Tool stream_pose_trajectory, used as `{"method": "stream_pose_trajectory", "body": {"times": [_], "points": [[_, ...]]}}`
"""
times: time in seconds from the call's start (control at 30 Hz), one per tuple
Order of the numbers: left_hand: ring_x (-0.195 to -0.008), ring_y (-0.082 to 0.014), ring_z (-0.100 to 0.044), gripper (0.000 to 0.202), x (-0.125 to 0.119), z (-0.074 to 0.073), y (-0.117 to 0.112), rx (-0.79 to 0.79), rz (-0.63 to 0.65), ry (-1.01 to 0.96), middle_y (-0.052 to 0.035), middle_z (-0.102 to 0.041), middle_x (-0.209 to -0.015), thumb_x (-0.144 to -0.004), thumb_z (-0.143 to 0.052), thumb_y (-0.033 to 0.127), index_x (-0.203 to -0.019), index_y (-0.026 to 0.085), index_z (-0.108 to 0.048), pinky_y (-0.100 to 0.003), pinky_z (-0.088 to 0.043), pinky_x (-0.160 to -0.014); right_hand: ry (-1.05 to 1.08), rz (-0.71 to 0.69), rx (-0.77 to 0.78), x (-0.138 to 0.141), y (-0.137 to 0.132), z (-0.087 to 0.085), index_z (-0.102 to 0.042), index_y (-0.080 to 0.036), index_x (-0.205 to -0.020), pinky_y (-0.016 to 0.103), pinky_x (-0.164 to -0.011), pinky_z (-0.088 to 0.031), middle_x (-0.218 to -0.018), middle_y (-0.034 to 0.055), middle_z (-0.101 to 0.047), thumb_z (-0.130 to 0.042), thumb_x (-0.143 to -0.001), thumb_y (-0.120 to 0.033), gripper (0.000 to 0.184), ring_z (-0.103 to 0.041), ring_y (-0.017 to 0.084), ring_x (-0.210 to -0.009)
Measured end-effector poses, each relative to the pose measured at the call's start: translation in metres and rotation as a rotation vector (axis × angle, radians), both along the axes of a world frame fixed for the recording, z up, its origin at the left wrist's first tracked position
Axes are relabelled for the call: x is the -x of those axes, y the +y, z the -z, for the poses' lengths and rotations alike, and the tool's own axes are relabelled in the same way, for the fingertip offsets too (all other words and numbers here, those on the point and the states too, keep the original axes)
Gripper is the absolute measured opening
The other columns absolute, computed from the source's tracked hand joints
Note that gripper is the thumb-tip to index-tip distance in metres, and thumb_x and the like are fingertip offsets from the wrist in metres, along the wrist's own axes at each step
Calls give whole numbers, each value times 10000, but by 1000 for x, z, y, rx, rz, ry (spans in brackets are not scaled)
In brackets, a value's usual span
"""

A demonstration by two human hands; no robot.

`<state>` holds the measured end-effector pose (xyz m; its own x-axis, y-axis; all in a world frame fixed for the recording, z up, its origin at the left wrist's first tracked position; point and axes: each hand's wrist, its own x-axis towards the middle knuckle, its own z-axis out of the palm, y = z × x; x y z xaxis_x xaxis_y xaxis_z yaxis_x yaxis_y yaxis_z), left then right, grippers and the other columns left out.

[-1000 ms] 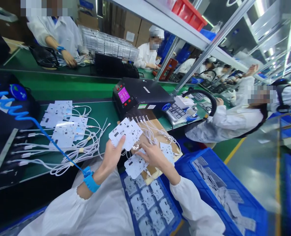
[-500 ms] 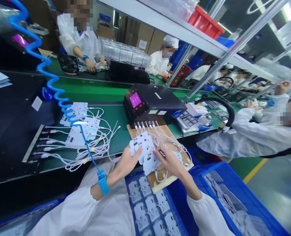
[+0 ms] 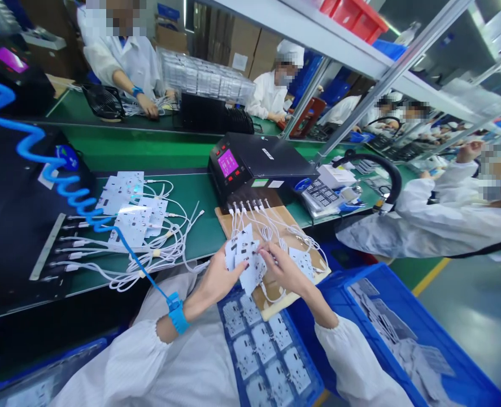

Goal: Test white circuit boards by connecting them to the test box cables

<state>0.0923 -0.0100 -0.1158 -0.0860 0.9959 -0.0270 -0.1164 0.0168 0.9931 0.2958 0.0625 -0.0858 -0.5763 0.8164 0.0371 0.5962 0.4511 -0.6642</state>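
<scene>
White circuit boards (image 3: 249, 278), at least two and partly overlapping, are gripped by my left hand (image 3: 216, 282), its thumb on the front face. My right hand (image 3: 284, 272) is closed in a pinch, fingertips touching the upper right side of these boards; what sits between them is hidden. Below my right hand, a white cable (image 3: 271, 299) loops over the brown board (image 3: 230, 221). Another circuit board (image 3: 301, 261) lies on that brown board, just right of my right hand. A blue wrist strap (image 3: 177, 314) with a coiled cord is on my left wrist.
A black tester box (image 3: 271, 161) with a purple screen feeds several white cables. More wired circuit boards (image 3: 128, 223) lie left. A blue tray (image 3: 312, 376) of boards is below; a blue bin (image 3: 457, 353) stands right. Co-workers sit across and to the right.
The held boards have tilted and turned more edge-on. My right fingertips have moved up and left onto them. The camera view has shifted slightly.
</scene>
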Motion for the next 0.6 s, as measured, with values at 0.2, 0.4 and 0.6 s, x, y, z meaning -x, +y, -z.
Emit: {"method": "stream_pose_trajectory", "body": {"times": [0.2, 0.4, 0.6], "points": [[-1223, -292, -710, 462, 3, 2, 2, 38, -91, -134, -118, -744, -1304, -845, -775, 293, -1272, 170, -650, -473, -543, -1116, -349, -83, -148, -21, -21, 7, -487, -247, -805, 333, -649, -429, -734, 42, -643, -306, -1109, -544, 462, -621, 218, -669], [-1225, -308, -711, 514, 1, -2, 1, 17, -150, -229, -152, -735, -1316, -811, -820, 311, -1268, 144, -653, -495, -541, -1124, -316, -80, -287, -29, -45, 34, -604, -232, -841, 392, -764, -522, -798, 93, -710, -251, -1104, -593, 570, -718, 273, -795], [-1248, -307, -701, 523, -3, -5, -1, -33, -150, -302, -154, -719, -1347, -831, -807, 305, -1301, 145, -644, -499, -534, -1140, -119, -15, -13, -32, -45, 52, -617, -262, -878, 354, -698, -579, -769, 57, -716, -301, -1084, -613, 515, -715, 243, -710]]}}
